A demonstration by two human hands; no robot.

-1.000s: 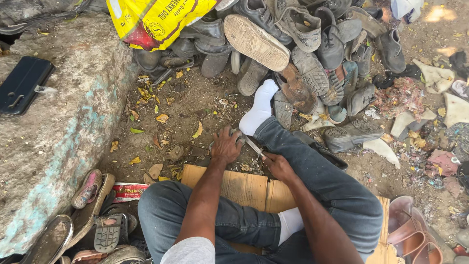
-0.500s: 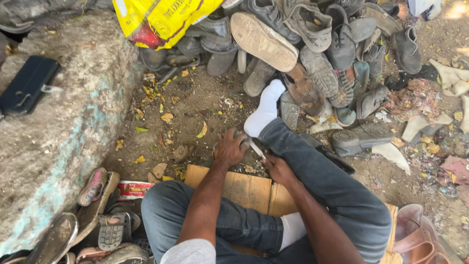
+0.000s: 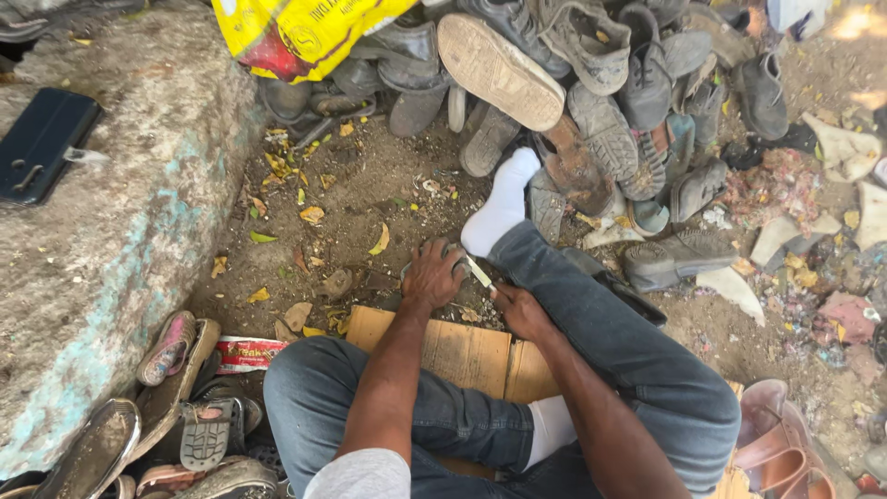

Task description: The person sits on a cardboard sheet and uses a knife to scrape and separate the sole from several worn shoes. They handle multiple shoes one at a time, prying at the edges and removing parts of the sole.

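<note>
**Tight Quarters Around the Hands**

The left hand (image 3: 432,274) and right hand (image 3: 519,310) met over a blade (image 3: 479,272) low on the ground. Just right of the grip, the outstretched leg (image 3: 591,323) and white sock (image 3: 501,205) walled off that side. Beyond it, the shoe pile (image 3: 591,102) blocked any reach forward. Left of the grip lay open dirt (image 3: 342,194) with scattered leaves, bounded farther left by the stone slab (image 3: 120,222). Toward the body, cardboard (image 3: 462,351) lay flat between the knees.

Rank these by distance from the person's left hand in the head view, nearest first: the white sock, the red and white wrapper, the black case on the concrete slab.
From the left hand:
1. White sock, just up and right of it.
2. Red and white wrapper, lower left on the ground.
3. Black case, far left on the slab.
</note>
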